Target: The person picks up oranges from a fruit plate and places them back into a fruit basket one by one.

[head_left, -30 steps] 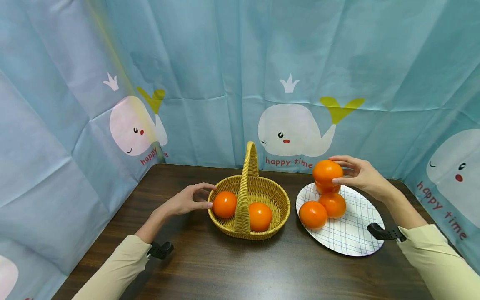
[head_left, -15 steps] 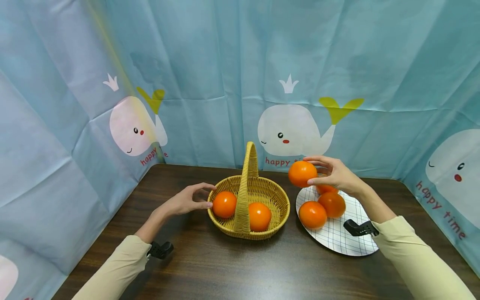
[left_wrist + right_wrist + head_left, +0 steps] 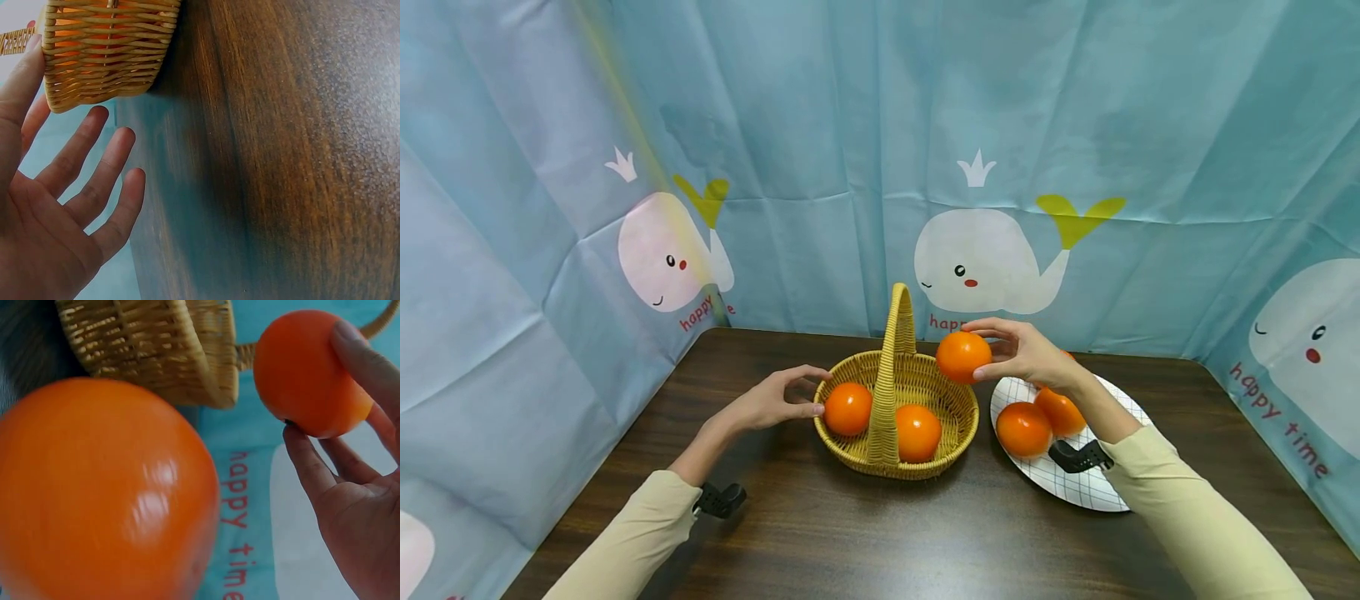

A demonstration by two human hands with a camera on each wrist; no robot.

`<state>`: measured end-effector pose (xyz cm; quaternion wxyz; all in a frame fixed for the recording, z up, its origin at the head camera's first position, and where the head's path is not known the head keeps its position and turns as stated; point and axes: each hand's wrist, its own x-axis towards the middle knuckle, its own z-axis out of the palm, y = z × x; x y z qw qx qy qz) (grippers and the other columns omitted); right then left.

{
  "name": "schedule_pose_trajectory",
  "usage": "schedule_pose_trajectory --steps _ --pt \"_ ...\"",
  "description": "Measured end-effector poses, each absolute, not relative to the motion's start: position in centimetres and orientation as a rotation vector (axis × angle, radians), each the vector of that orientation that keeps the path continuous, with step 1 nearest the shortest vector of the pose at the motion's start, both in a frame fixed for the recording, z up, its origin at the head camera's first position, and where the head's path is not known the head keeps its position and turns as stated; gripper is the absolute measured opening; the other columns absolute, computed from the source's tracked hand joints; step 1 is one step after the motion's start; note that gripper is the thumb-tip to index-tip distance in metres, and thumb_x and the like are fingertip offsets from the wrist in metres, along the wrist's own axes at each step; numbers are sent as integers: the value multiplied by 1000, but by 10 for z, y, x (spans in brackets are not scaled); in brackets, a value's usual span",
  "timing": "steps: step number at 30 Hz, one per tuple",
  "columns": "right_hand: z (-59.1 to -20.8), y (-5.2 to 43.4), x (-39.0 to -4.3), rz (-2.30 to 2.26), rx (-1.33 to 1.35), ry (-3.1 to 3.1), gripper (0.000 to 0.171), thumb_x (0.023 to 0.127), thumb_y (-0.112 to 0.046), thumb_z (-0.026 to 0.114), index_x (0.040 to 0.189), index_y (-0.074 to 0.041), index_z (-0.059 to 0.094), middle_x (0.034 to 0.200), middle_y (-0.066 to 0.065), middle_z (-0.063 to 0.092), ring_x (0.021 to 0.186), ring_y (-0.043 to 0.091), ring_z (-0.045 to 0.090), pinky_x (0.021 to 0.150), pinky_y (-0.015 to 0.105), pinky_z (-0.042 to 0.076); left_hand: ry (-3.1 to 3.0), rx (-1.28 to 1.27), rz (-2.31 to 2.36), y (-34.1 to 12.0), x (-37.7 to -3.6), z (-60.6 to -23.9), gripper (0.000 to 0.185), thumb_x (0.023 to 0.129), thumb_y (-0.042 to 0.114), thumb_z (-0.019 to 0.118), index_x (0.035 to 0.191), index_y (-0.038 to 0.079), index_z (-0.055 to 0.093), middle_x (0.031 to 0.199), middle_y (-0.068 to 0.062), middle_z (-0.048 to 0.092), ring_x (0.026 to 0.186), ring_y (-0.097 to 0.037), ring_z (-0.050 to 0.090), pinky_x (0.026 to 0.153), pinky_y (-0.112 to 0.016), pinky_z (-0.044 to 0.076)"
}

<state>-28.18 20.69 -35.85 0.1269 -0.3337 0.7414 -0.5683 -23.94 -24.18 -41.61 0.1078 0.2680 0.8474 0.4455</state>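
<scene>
My right hand (image 3: 1026,358) holds a smooth, shiny orange (image 3: 962,357) by thumb and fingertips, in the air over the right back rim of the wicker basket (image 3: 955,450). In the right wrist view, a small dark spot shows low on the held orange (image 3: 309,372). Two more oranges lie in the basket, one left of its handle (image 3: 847,409) and one right of it (image 3: 917,434). At the basket's left rim, my left hand (image 3: 778,398) holds on with thumb and index finger; its other fingers spread below the basket (image 3: 112,56) in the left wrist view.
A white checked plate (image 3: 1075,487) stands right of the basket, bearing several oranges (image 3: 1024,429) partly hidden by my right hand and forearm. One orange (image 3: 112,494) looms close in the right wrist view. A blue whale-print curtain (image 3: 820,167) hangs behind the dark wooden table (image 3: 850,542).
My right hand has carried the orange leftward from above the plate to the basket's right back rim. The left hand and the basket stay in place.
</scene>
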Motion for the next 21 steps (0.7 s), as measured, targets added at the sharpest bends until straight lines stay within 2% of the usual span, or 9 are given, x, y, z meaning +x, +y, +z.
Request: schedule_pose_trajectory --steps 8,13,19,21 --pt "-364 191 -283 -1610 -1003 2142 69 83 1 84 144 0 52 145 17 49 122 36 58 98 43 51 2500 788 1304 -242 -238 -416 54 96 20 75 143 6 54 145 -16 50 126 -40 51 95 -45 53" --pt "-368 186 -282 -1578 -1009 2142 69 83 0 84 144 -1 53 142 16 53 122 34 59 98 46 50 2505 796 1298 -241 -236 -414 54 95 20 76 143 5 54 145 -16 51 125 -40 52 94 -45 53" --pt "-372 182 -281 -1534 -1005 2134 69 83 -1 84 144 -3 53 140 16 56 120 33 60 97 42 52 2501 802 1308 -241 -237 -413 54 95 19 76 143 6 54 145 -16 50 125 -40 52 94 -46 53" --pt "-373 183 -282 -1522 -1006 2138 69 84 -2 84 145 -3 52 141 17 55 123 37 58 98 44 51 2497 796 1311 -241 -238 -414 54 95 20 76 143 6 54 145 -17 50 126 -40 52 95 -46 53"
